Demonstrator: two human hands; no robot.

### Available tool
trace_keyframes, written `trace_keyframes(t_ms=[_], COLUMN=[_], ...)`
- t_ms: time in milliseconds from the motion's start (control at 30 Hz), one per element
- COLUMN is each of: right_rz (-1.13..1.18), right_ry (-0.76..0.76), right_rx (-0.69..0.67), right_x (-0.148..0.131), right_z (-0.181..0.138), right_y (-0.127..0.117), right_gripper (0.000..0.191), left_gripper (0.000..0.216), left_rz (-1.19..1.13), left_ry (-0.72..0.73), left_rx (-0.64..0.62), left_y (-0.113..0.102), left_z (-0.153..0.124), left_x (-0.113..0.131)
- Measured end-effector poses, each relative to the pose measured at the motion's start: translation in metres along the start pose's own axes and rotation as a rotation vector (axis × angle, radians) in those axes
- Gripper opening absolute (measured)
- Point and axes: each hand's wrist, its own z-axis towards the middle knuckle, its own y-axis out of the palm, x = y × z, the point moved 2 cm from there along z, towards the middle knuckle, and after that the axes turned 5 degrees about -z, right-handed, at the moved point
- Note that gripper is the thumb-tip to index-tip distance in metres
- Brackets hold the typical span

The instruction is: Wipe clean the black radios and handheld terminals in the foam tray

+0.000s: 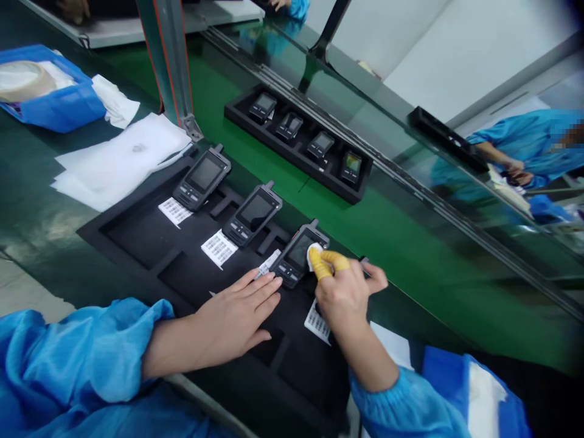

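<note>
A black handheld radio [298, 250] with a small screen lies in a black foam tray [182, 267]. My right hand [344, 292], with yellow covers on two fingers, pinches a small white wipe [312, 255] against its screen. My left hand [237, 313] lies flat with fingers stretched, its fingertips at the lower edge of this radio and over a white barcode label [268, 263]. Two more radios stand in the row to the left, a middle one [253, 214] and a far one [203, 177], each with a barcode label sheet below it. Another label [318, 322] shows beneath my right wrist.
A second black tray [292, 149] with several radios rests on the green conveyor belt [401, 261]. White sheets [123, 158] and a blue bin [68, 106] are at left; another blue bin [449, 371] is at lower right. A metal post [171, 61] rises behind. Co-workers in blue sleeves [529, 146] sit across.
</note>
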Motion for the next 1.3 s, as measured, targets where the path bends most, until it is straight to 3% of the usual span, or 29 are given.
trace_keyframes(t_ms=[200, 367, 533, 700, 967, 1200, 1300], right_rz=[0.190, 0.160, 0.107, -0.014, 0.100, -0.122, -0.026], right_ry=[-0.080, -0.022, -0.072, -0.104, -0.331, -0.169, -0.249], right_rx=[-0.081, -0.023, 0.038, 0.057, -0.002, 0.044, 0.019], right_x=[-0.041, -0.037, -0.045, -0.060, -0.095, -0.078, -0.093], right_z=[-0.029, -0.004, 0.055, 0.098, 0.075, 0.112, 0.101], right_y=[-0.026, -0.035, -0.016, 0.014, 0.008, 0.028, 0.021], right_gripper=[0.028, 0.032, 0.037, 0.031, 0.025, 0.022, 0.024], left_gripper=[0.050, 0.042, 0.039, 0.041, 0.046, 0.048, 0.051], left_rz=[-0.021, -0.064, -0.006, 0.067, 0.003, 0.012, 0.017], left_ry=[0.017, -0.006, -0.102, -0.136, -0.139, -0.150, -0.158], left_rx=[0.030, 0.063, 0.113, 0.106, 0.123, 0.096, 0.084], left_y=[0.000, -0.014, -0.038, -0.038, -0.031, -0.032, -0.033], left_z=[0.001, -0.011, -0.034, -0.042, -0.040, -0.040, -0.039], left_x=[0.000, -0.001, -0.033, -0.073, -0.076, -0.075, -0.074])
